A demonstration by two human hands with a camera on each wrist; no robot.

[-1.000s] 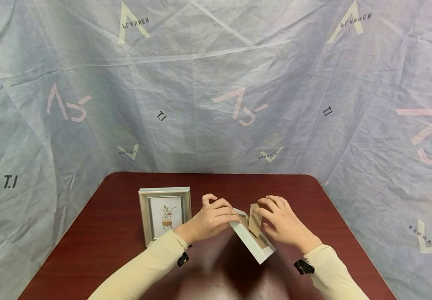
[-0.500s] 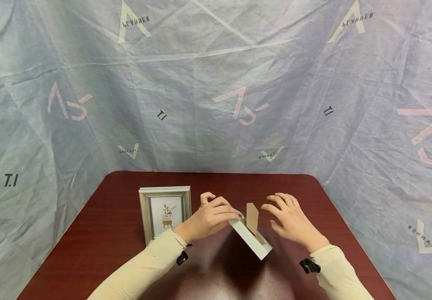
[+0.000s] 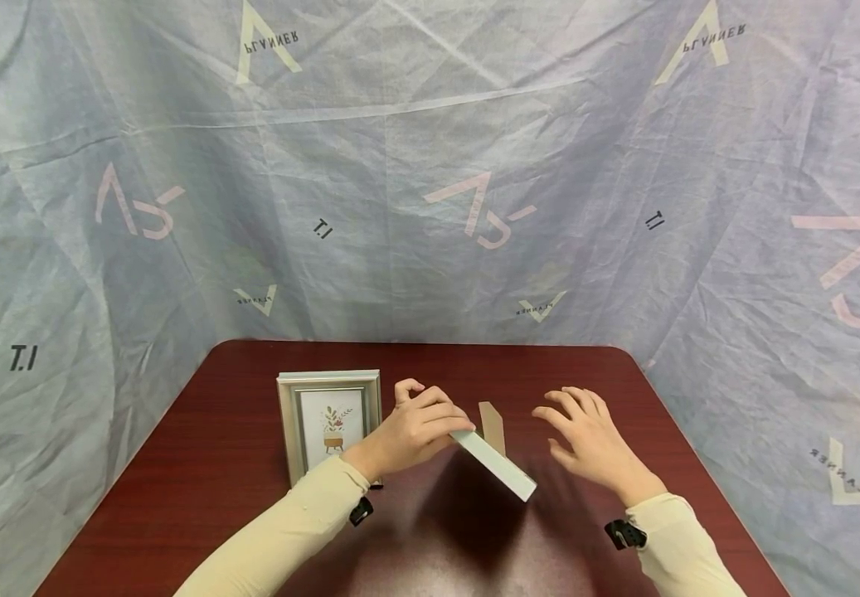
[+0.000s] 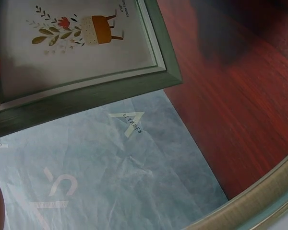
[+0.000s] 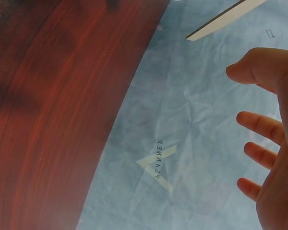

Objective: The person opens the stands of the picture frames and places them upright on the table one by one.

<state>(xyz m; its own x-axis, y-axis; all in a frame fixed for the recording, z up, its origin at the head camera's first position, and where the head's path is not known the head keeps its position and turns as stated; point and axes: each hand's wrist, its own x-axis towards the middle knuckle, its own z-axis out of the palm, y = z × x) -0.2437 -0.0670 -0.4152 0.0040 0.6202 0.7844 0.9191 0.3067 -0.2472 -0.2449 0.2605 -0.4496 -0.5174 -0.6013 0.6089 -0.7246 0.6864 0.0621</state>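
My left hand (image 3: 418, 429) grips the top edge of a picture frame (image 3: 494, 466), which is tilted in the air above the table. Its pale side edge faces the head camera, and a tan easel leg (image 3: 493, 428) sticks out from its back. In the left wrist view the front of this picture frame (image 4: 53, 106) shows a potted-plant print, with a fingertip at its left edge. My right hand (image 3: 586, 435) hovers to the right of the leg, fingers spread and slightly bent, touching nothing. The leg's tip (image 5: 216, 26) appears beyond the thumb in the right wrist view.
A second picture frame (image 3: 289, 431) with a similar plant print stands upright on the dark red table (image 3: 198, 464), left of the held one and partly behind my left forearm. Grey printed fabric (image 3: 400, 249) hangs around the table's back and sides.
My right hand has let go of the easel leg and moved away to the right. The left hand has turned the held frame, so its back has swung out of the head view.
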